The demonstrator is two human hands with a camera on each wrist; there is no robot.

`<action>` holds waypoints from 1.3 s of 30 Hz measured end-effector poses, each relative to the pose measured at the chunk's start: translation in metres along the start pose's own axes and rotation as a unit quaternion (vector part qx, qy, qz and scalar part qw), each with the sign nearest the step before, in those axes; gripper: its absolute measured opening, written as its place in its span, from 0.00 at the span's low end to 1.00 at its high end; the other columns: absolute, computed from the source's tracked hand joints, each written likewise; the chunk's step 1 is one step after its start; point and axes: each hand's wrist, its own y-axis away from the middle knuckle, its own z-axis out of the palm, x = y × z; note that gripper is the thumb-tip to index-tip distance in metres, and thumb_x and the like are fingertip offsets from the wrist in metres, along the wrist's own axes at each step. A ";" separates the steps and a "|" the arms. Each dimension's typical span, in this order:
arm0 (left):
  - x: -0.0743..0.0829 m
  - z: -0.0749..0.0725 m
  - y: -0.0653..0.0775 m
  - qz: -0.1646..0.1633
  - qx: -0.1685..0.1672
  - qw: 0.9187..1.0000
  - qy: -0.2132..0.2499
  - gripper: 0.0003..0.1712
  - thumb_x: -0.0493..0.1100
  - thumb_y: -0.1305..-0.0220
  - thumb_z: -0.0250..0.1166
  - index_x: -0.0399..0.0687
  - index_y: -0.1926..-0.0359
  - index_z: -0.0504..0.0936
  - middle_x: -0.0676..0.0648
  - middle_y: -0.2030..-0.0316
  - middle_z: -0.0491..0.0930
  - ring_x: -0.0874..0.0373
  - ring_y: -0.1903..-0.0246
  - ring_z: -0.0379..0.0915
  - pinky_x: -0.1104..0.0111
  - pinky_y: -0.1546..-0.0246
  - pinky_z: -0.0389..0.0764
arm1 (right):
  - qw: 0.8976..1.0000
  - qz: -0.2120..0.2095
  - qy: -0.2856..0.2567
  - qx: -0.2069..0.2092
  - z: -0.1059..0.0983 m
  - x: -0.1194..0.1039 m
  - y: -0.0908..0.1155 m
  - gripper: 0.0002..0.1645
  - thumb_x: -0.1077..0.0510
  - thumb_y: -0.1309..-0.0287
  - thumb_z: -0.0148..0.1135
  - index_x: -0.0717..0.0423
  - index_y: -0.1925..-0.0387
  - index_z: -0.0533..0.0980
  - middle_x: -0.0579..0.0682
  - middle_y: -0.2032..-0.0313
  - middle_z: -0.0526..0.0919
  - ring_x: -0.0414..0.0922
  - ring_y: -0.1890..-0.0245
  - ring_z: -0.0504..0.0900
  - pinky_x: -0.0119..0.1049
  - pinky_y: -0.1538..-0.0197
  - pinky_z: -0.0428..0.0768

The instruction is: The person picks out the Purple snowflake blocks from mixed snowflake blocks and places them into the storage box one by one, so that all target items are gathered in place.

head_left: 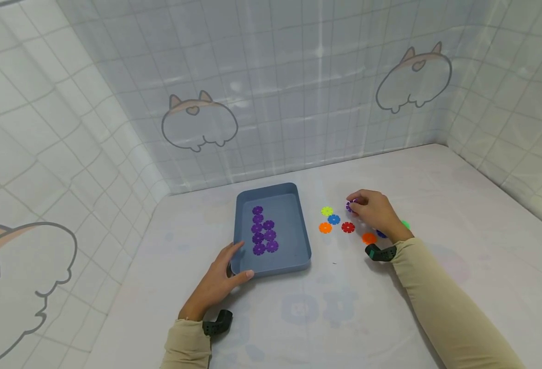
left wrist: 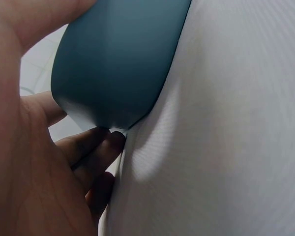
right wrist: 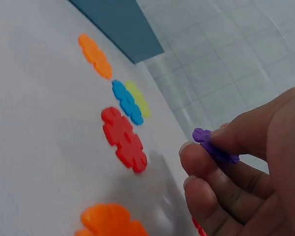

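Observation:
My right hand (head_left: 376,211) pinches a purple snowflake disc (right wrist: 221,153) between thumb and fingertips, raised over the right part of the table. Below and left of it lie flat discs of the same notched kind: red (head_left: 348,227), blue (head_left: 334,219), yellow-green (head_left: 327,211) and orange (head_left: 325,227). My left hand (head_left: 216,279) holds the near left corner of a blue-grey tray (head_left: 294,258), thumb over the front rim and fingers along the left side. Inside the tray, several purple discs (head_left: 258,238) lie in two columns. The left wrist view shows fingertips against the tray's outer corner.
Another orange disc (head_left: 369,238) lies near my right wrist, with a dark blue disc (head_left: 381,234) and a green disc (head_left: 405,224) partly hidden by the arm. A tile-patterned curtain (head_left: 298,102) rises behind the white-covered table (head_left: 298,328) and along both sides.

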 end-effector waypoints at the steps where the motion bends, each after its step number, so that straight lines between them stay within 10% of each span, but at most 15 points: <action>1: 0.000 0.000 0.000 -0.001 0.000 1.000 0.001 0.49 0.65 0.36 0.66 0.60 0.22 0.56 0.41 0.22 0.46 0.40 0.25 0.44 0.37 0.31 0.51 | 1.000 0.001 -0.008 -0.002 0.000 0.000 0.000 0.15 0.57 0.28 0.57 0.58 0.45 0.79 0.56 0.56 0.83 0.49 0.62 0.81 0.39 0.56 0.80; 18: -0.004 -0.002 0.003 0.006 0.005 1.000 -0.001 0.48 0.64 0.36 0.66 0.62 0.22 0.55 0.41 0.22 0.45 0.39 0.25 0.44 0.36 0.32 0.52 | 0.981 0.029 -0.175 -0.071 0.016 -0.026 -0.003 0.27 0.62 0.32 0.57 0.64 0.34 0.72 0.63 0.49 0.81 0.55 0.53 0.85 0.37 0.50 0.83; 39: 0.000 0.001 0.001 0.003 0.004 1.000 0.001 0.49 0.64 0.36 0.66 0.60 0.21 0.55 0.40 0.22 0.46 0.39 0.25 0.45 0.38 0.31 0.53 | 0.975 0.002 -0.188 -0.117 0.048 -0.057 -0.011 0.25 0.57 0.33 0.63 0.58 0.36 0.75 0.55 0.55 0.86 0.54 0.55 0.85 0.43 0.47 0.82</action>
